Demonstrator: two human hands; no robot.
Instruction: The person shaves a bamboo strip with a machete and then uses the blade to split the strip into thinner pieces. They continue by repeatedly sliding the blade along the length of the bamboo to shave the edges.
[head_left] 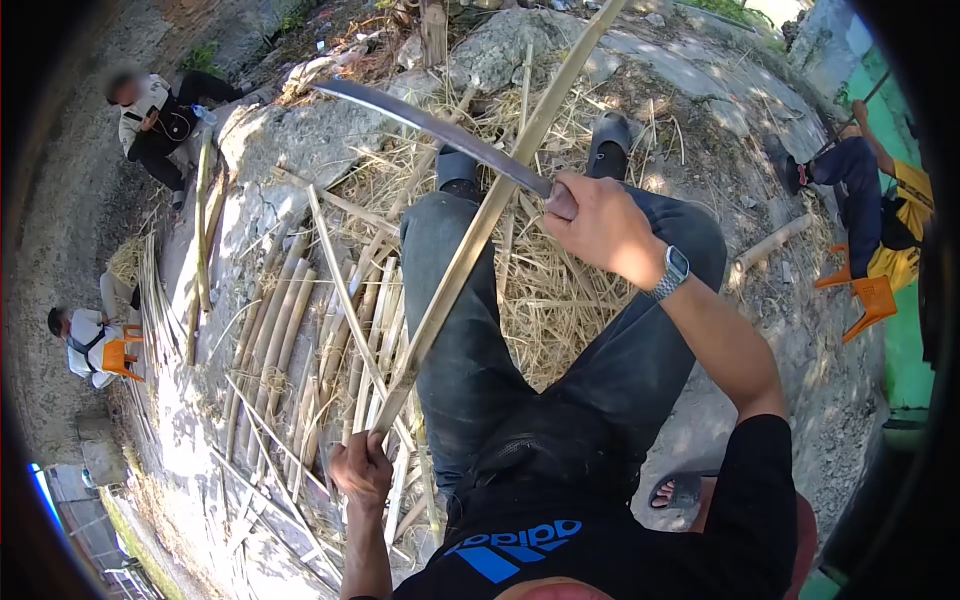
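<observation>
My right hand (605,228) is closed round the handle of a machete (440,128), whose long blade points up and to the left. The blade crosses a long split bamboo strip (468,245), overlapping it near the handle. That strip runs slantwise over my left thigh, from the lower left to the top of the view. Its lower end sits in my left hand (360,470), with the fingers wrapped round it. Pale shavings (555,310) cover the ground between my legs.
Bamboo poles (285,310) and thin strips lie on the ground to my left. Seated people are at the far left (155,120), the lower left (85,340) and the right (890,210). An orange chair (872,298) stands at the right. A rock (500,48) lies ahead.
</observation>
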